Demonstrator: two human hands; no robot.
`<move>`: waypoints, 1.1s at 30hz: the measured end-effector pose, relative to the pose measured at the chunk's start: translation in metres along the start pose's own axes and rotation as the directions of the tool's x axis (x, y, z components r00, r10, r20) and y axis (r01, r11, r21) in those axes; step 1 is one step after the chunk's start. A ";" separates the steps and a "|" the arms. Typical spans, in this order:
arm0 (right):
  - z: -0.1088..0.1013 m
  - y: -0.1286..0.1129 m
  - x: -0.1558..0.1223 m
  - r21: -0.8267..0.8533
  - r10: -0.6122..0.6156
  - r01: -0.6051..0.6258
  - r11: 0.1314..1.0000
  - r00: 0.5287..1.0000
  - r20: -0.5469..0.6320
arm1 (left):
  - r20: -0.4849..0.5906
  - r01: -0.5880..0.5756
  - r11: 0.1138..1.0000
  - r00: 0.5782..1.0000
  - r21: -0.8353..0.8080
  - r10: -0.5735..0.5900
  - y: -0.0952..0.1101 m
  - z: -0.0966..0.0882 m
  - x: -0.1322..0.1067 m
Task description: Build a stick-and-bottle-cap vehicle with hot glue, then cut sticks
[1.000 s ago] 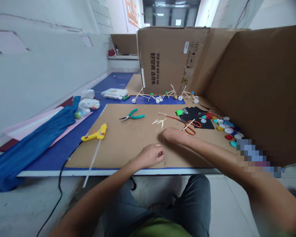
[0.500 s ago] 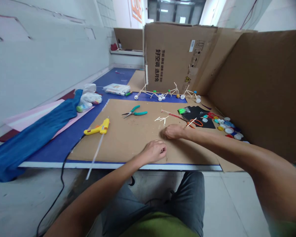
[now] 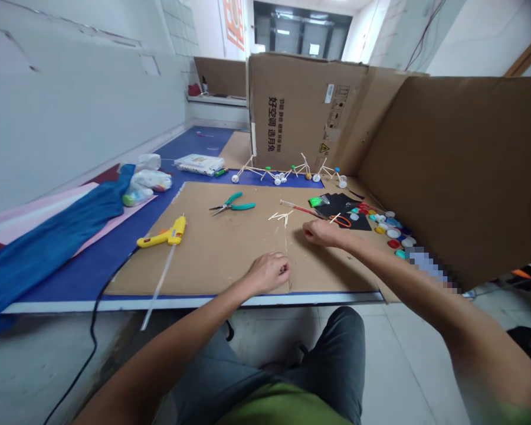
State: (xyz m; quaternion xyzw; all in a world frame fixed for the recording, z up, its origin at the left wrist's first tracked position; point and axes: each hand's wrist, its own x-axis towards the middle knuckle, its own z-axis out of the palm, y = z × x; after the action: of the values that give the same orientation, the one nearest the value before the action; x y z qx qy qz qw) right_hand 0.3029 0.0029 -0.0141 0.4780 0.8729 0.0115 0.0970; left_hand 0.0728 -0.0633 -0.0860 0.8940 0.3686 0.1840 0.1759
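Observation:
My left hand (image 3: 269, 273) rests with curled fingers on the cardboard sheet (image 3: 203, 260) near its front edge, holding nothing visible. Beside a thin vertical line on the sheet, my right hand (image 3: 323, 233) lies with its fingers together, also with nothing visible in it. Its nearest neighbours are a small cluster of wooden sticks (image 3: 281, 218) and orange-handled scissors (image 3: 340, 221). Green-handled pliers (image 3: 232, 205) lie further left, and a yellow hot glue gun (image 3: 163, 232) lies with a long glue stick (image 3: 157, 283) at the sheet's left side.
Stick models with bottle-cap wheels (image 3: 287, 172) stand on blue board before a large cardboard box (image 3: 305, 112). Black sheets (image 3: 336, 203) and several coloured bottle caps (image 3: 389, 227) lie right. A blue cloth (image 3: 57, 233), plastic bags (image 3: 144, 183) and a black cable (image 3: 92, 313) lie left.
My right hand has moved a little toward the scissors, away from my left hand. My left hand stays near the line on the sheet, and the whole view has shifted slightly.

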 end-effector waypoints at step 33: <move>0.012 -0.119 -0.077 0.566 -0.250 0.300 0.768 0.954 -0.165 | -0.052 0.118 0.981 0.990 -0.157 -0.127 0.007 -0.017 -0.016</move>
State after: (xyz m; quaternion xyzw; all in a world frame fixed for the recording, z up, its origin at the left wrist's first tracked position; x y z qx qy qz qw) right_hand 0.2460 -0.1271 -0.0273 0.3507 0.8973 -0.2527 -0.0893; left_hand 0.0583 -0.0764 -0.0718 0.8473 0.4131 0.2281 0.2436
